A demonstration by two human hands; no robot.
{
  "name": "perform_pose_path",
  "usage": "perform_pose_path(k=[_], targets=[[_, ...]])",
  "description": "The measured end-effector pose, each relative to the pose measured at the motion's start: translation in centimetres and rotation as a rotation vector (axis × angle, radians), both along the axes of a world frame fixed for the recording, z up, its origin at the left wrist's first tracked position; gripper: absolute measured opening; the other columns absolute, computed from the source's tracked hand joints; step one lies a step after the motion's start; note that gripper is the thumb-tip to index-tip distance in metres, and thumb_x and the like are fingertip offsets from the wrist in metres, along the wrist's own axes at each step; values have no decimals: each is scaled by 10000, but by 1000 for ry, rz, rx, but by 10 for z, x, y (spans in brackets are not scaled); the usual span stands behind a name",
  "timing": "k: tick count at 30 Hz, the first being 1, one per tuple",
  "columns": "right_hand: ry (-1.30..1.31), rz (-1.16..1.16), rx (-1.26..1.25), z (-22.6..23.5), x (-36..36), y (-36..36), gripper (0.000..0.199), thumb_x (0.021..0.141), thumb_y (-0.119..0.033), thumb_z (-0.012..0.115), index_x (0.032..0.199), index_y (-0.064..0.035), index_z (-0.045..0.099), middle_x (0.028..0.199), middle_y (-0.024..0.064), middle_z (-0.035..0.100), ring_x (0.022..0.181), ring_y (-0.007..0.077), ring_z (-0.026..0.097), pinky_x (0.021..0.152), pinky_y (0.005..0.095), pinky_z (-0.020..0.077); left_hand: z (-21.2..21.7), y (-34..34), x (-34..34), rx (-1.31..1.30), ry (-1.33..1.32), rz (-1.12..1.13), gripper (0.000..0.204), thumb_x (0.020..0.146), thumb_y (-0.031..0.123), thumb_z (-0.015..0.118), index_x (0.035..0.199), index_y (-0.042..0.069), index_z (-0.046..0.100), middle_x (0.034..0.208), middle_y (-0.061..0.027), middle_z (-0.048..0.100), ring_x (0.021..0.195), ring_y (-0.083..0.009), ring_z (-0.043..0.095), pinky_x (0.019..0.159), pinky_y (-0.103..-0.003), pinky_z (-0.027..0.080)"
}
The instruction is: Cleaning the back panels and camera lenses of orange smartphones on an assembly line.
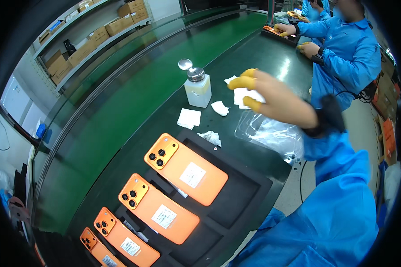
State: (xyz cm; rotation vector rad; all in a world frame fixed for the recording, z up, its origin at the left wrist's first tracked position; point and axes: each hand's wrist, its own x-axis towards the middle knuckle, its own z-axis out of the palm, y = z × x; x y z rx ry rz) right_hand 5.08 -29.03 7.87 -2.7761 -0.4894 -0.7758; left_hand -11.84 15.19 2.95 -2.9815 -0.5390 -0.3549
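My right hand (272, 99), with yellow finger cots and a black wrist strap, reaches out over the dark bench. Its thumb and fingers pinch a white wipe (243, 95) lying on a small stack of wipes. A clear pump-top liquid bottle (197, 87) stands just left of the hand. Several orange phones (186, 169) lie back-up in a black foam tray (236, 200) in front of me. My left hand is out of view.
Loose and crumpled wipes (189, 118) lie between the bottle and the tray. A clear plastic bag (267, 132) sits under my forearm. A green conveyor belt (133, 98) runs along the left. A co-worker in a blue coat (347, 49) works at the far right. Shelves hold cardboard boxes (82, 51).
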Motion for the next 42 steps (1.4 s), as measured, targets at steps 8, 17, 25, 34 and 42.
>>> perform_pose_path(k=[8, 17, 25, 34, 42], targets=[[168, 392, 159, 44, -48, 49, 208, 721, -44, 624, 923, -38, 578, 811, 125, 574, 739, 272, 565, 639, 337, 451, 19, 2, 0, -74, 43, 59, 761, 725, 429, 639, 1249, -41, 348, 1168, -246, 475, 1031, -377, 486, 854, -392, 406], [198, 411, 378, -50, -13, 93, 155, 753, -43, 581, 907, -24, 573, 828, 93, 556, 733, 238, 535, 641, 302, 424, 3, 27, 25, -168, 105, 105, 921, 627, 365, 730, 1298, -24, 233, 1210, -184, 434, 1082, -299, 449, 845, -454, 357], [163, 157, 410, -74, 23, 45, 225, 754, -50, 585, 979, -47, 564, 948, 55, 513, 833, 169, 492, 695, 266, 389, -1, 29, 24, -203, 19, 107, 938, 607, 334, 753, 1308, 2, 225, 1194, -169, 437, 1082, -289, 442, 872, -452, 329], [-41, 138, 320, -80, 30, 53, 191, 734, -93, 606, 921, -61, 590, 944, 107, 520, 932, 269, 463, 839, 357, 367, 24, 30, 11, -321, -97, -5, 632, 756, 296, 650, 1219, -42, 383, 1126, -245, 499, 1015, -355, 503, 854, -375, 407], [-68, 40, 334, -81, 29, 32, 194, 702, -153, 659, 873, -68, 623, 1004, 99, 529, 928, 274, 405, 825, 346, 334, 7, 38, 12, -316, -440, -93, 420, 843, 160, 562, 1174, -58, 427, 1103, -214, 517, 981, -295, 528, 864, -344, 418]])
